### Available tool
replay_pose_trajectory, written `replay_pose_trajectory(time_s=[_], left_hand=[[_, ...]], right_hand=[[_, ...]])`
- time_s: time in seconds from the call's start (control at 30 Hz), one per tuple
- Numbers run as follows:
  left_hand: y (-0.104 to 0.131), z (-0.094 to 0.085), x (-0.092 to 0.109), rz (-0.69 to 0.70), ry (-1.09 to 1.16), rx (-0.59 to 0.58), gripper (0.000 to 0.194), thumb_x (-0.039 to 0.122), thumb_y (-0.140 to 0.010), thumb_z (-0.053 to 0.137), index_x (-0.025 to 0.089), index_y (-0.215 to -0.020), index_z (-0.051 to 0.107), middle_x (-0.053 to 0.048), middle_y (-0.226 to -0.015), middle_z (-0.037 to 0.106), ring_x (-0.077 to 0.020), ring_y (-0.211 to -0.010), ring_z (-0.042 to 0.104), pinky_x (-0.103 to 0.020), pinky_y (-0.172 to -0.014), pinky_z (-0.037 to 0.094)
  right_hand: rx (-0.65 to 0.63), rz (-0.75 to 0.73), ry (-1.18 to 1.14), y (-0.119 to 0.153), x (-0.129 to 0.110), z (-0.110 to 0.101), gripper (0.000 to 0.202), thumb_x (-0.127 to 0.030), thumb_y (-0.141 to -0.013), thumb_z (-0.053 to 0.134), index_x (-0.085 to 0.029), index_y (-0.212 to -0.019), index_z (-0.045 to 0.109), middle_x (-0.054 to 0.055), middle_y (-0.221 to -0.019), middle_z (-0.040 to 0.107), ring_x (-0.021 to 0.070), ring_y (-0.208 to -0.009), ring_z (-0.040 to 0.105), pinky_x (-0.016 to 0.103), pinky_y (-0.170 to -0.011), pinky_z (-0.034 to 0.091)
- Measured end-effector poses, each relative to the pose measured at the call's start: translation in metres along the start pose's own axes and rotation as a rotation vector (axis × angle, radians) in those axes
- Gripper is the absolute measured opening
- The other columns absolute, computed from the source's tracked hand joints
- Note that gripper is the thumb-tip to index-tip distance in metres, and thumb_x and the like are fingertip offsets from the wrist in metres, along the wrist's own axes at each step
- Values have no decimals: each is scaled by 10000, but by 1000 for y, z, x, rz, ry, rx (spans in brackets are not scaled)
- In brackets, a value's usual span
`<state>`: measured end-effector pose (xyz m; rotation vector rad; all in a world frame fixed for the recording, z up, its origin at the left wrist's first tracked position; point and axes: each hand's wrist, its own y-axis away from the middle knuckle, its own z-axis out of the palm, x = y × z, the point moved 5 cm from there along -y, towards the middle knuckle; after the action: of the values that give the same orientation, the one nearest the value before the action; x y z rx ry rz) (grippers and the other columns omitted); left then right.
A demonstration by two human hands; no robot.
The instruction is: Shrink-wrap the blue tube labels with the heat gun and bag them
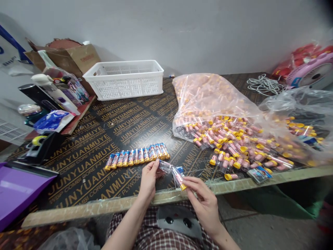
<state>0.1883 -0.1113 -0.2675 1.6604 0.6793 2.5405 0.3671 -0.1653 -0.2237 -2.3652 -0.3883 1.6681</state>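
My right hand [203, 196] has its fingers closed on the yellow-capped end of a small clear tube [178, 177] with pink-and-white contents. My left hand [149, 177] pinches a clear plastic piece [164, 166] that meets the tube's far end; whether it is a sleeve or another tube part I cannot tell. A bit of blue printed material [180, 170] shows behind the tube. Beyond my left hand lies a row of several tubes with blue printed wraps [139, 155], yellow ends toward me. To the right is a heap of unwrapped yellow-capped tubes [231, 146].
The heap spills from a large clear bag [205, 93]. A small stack of printed cards [259, 174] lies near the table edge [85, 211]. At the back stands a white basket [130, 83]. A tape dispenser [39, 147] and purple dustpan [22, 191] are left; a pink fan [312, 71] is right.
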Motion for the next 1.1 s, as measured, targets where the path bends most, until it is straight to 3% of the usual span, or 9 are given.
replay_pose_trajectory(time_s=[0.2, 0.4, 0.57, 0.67, 0.8, 0.97, 1.1], left_hand=[[0, -7, 1, 2, -14, 56, 409, 500, -593, 712, 113, -696, 632, -20, -634, 633, -112, -563, 559, -236, -566, 482], [1, -4, -2, 9, -72, 25, 422, 539, -629, 664, 127, -717, 635, -29, -677, 645, -125, -601, 574, -229, -567, 466], [10, 10, -3, -76, -58, -161, 471, 503, -676, 646, 144, -980, 637, -54, -780, 667, -161, -718, 621, -253, -643, 480], [18, 17, -3, -131, 24, -223, 486, 422, -668, 692, 172, -1072, 592, -34, -771, 658, -136, -669, 613, -253, -641, 482], [29, 26, -6, -216, 27, -317, 423, 378, -646, 728, 147, -985, 625, -47, -760, 660, -112, -618, 594, -225, -604, 468], [42, 35, -11, -293, -56, -436, 343, 363, -617, 753, 111, -834, 671, -70, -762, 657, -103, -622, 574, -194, -586, 442], [47, 37, -16, -326, -77, -456, 338, 368, -613, 756, 116, -822, 669, -52, -725, 638, -98, -607, 556, -199, -585, 435]], right_hand=[[42, -22, 24, 0, 0, -4, 233, -158, -842, 519, -266, -994, 659, 63, -1031, 629, 195, -955, 604, 344, -823, 501], [-85, -89, 6, 3, -6, 9, 289, -121, -844, 492, -277, -1028, 651, 58, -1027, 635, 187, -949, 611, 331, -819, 515], [-66, -91, 12, 5, -4, 13, 290, -102, -845, 480, -264, -1018, 646, 61, -1002, 627, 181, -937, 606, 324, -815, 510], [-7, -71, 37, 4, 3, 11, 311, -96, -827, 497, -265, -1058, 617, 55, -970, 605, 178, -908, 598, 321, -793, 510], [-12, -94, 115, -1, 7, 9, 533, -85, -758, 535, -285, -1249, 474, 82, -1149, 508, 217, -1057, 530, 389, -888, 474], [-204, -122, 25, -10, 6, 12, 795, -62, -638, 519, -255, -1370, 278, 94, -1456, 207, 291, -1318, 267, 482, -1034, 338], [-296, -116, -110, -10, 10, 15, 828, -32, -600, 477, -242, -1371, 263, 93, -1391, 347, 262, -1268, 371, 447, -1040, 350]])
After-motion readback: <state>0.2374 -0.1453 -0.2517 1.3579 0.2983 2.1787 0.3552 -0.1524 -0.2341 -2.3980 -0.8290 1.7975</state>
